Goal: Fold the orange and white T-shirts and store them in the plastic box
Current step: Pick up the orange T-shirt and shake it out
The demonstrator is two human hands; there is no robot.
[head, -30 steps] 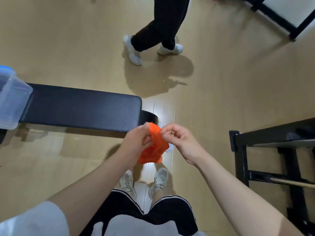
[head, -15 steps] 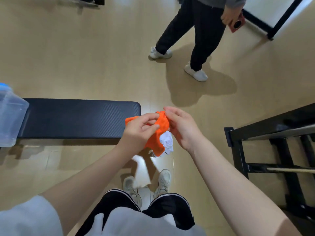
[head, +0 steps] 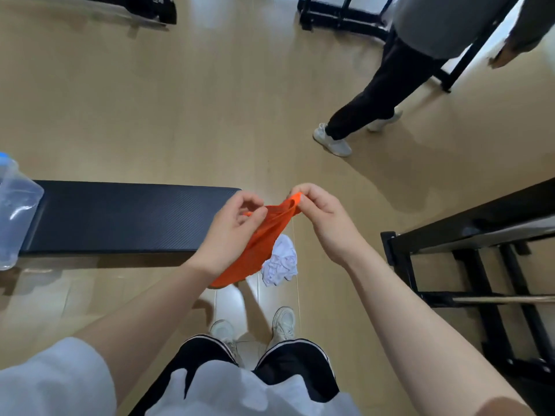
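I hold a small orange T-shirt [head: 262,235] in the air in front of me, above the floor. My left hand [head: 231,235] pinches one part of its upper edge and my right hand [head: 322,219] pinches another part, so the cloth is stretched between them and hangs down. A crumpled white T-shirt [head: 282,261] lies on the floor just below and behind the orange one. The clear plastic box [head: 15,211] with a blue lid edge stands at the far left, on the end of a black padded bench [head: 126,216].
Another person in black trousers and white shoes [head: 332,142] stands on the wooden floor at the upper right. A black metal rack [head: 468,235] stands at my right. More black equipment frames [head: 339,16] stand at the far end. My own feet are below the shirts.
My hands have drawn apart and spread the orange T-shirt between them. The white T-shirt has come into fuller view below. The other person has walked to the right.
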